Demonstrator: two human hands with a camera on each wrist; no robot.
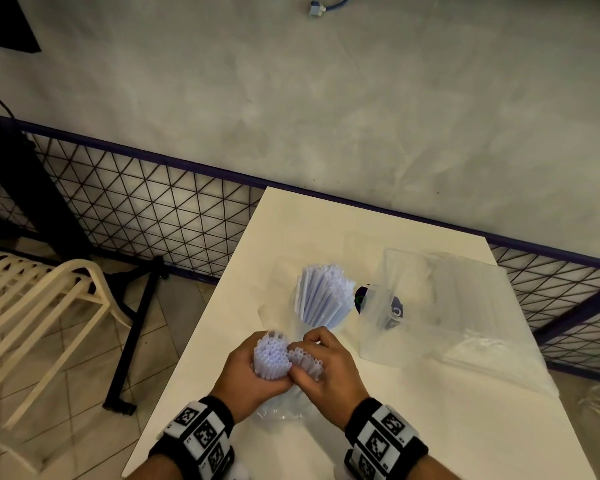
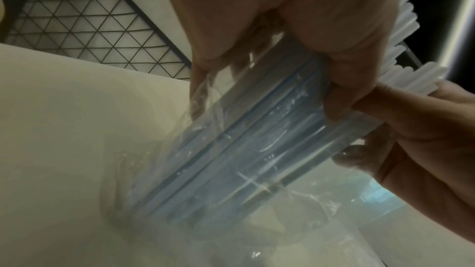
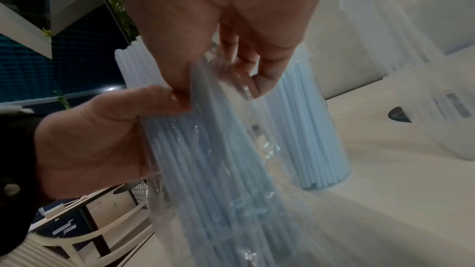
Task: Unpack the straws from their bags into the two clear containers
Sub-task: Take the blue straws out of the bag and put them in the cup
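Note:
A bundle of pale blue-white straws (image 1: 272,358) stands upright in its clear plastic bag (image 2: 239,149) over the white table (image 1: 430,427). My left hand (image 1: 253,379) grips the bundle through the bag. My right hand (image 1: 326,368) pinches a smaller share of the straws (image 1: 307,360) beside it, with bag film (image 3: 231,80) between thumb and fingers. Behind the hands a clear round container (image 1: 321,303) holds a full sheaf of straws (image 3: 308,129). The second clear container cannot be made out.
An empty clear bag (image 1: 440,306) lies crumpled at the right of the table over a dark round object (image 1: 364,299). A cream chair (image 1: 32,306) and a black stand (image 1: 132,341) are on the floor at the left. A mesh fence (image 1: 146,202) runs behind.

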